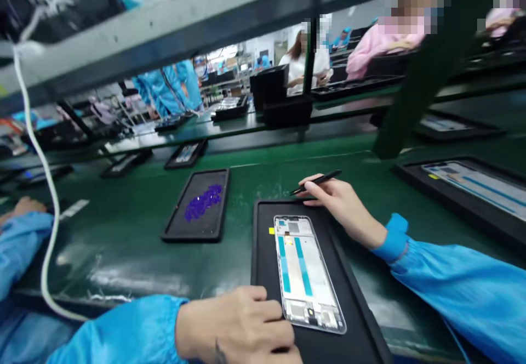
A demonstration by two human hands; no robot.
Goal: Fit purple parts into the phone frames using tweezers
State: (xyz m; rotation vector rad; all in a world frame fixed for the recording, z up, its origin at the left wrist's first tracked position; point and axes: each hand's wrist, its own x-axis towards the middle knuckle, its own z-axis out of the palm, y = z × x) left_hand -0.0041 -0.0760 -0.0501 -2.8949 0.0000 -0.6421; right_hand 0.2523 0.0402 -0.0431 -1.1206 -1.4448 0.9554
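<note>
A phone mid-frame (314, 271), silver with two blue strips and a yellow tab at its upper left, lies in a black tray (357, 320). My right hand (335, 197), just beyond the tray's far edge, is closed on black tweezers (318, 181), tips pointing left. At the tray's near left side, my left hand (242, 325) has its fingers curled over the rim, close to the frame's lower left corner. Its thumb is hidden. To the left, a smaller black tray (213, 229) holds a heap of tiny purple pieces (204, 202).
Another black tray with a phone frame (489, 188) lies at the right. A green post (427, 73) slants down behind my right hand. White cable (35, 144) hangs at the left, near a co-worker's sleeve (24, 243). A grey beam (184, 18) crosses overhead.
</note>
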